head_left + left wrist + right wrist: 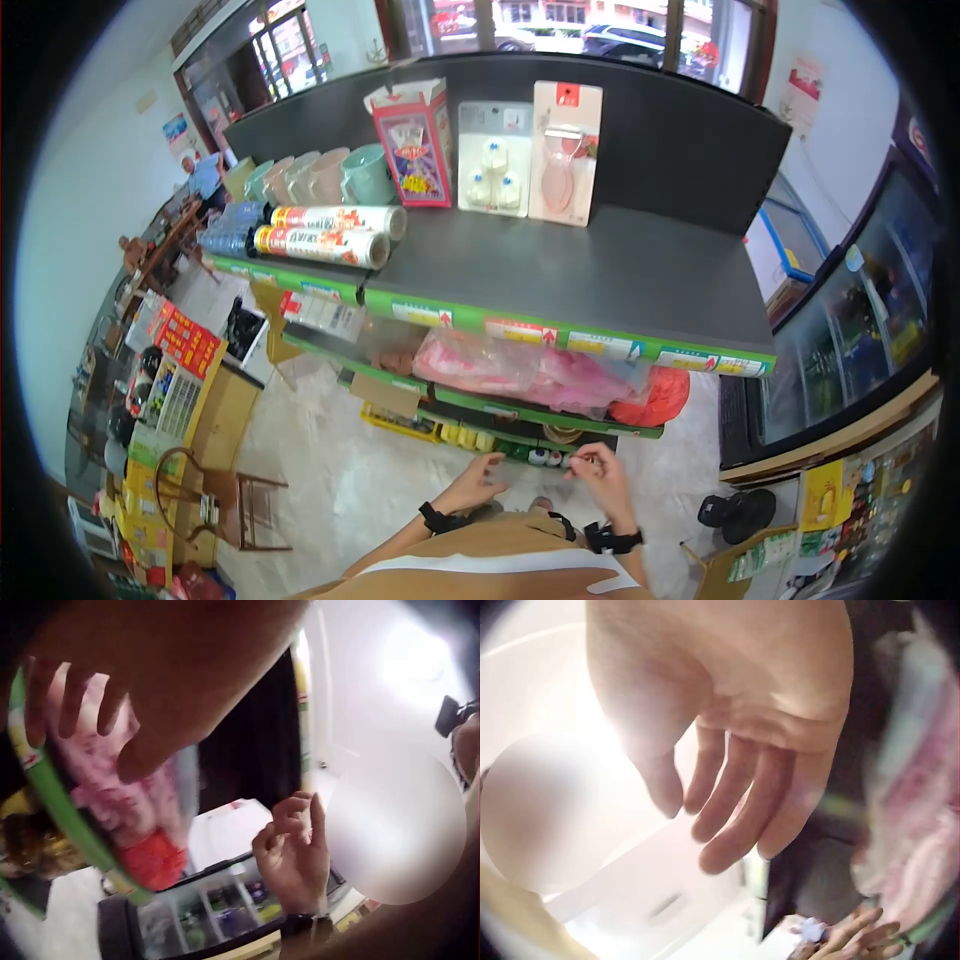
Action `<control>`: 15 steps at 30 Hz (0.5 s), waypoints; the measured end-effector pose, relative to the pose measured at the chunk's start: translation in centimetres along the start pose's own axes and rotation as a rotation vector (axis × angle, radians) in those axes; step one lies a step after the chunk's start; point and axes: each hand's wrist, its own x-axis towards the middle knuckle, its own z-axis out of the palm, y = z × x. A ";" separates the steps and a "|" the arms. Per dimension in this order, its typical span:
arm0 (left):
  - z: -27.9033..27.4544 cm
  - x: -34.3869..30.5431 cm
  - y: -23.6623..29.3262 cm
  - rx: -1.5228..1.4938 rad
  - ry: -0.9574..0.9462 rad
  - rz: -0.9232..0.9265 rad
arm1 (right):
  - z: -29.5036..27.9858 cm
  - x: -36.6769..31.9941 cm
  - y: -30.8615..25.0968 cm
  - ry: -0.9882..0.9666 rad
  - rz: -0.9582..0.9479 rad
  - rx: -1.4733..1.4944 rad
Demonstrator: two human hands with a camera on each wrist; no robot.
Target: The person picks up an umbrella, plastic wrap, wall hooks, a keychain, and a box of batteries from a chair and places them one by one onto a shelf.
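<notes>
Both hands hang in the air in front of the shelf unit, apart from each other. In the head view the left hand is at lower centre, its fingers relaxed and holding nothing. To its right the right hand is raised with loosely bent fingers and nothing in them. The left wrist view has the left hand large, fingers spread, with pink packages behind it. Empty, slightly bent fingers show on the right hand in the right wrist view.
On the top shelf stand cups, wrapped rolls, a pink box and two hanging packs. Pink bags fill the shelf below. A glass-door cooler is at right, a wooden chair at left.
</notes>
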 end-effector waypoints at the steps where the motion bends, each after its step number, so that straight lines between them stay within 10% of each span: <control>1: 0.6 -0.5 -0.6 -0.028 -0.054 0.003 | 0.2 -0.4 3.4 -0.001 -0.029 0.021; 15: -2.5 -5.6 3.0 -0.324 0.151 0.066 | 9.2 3.3 6.2 -0.464 0.064 -0.227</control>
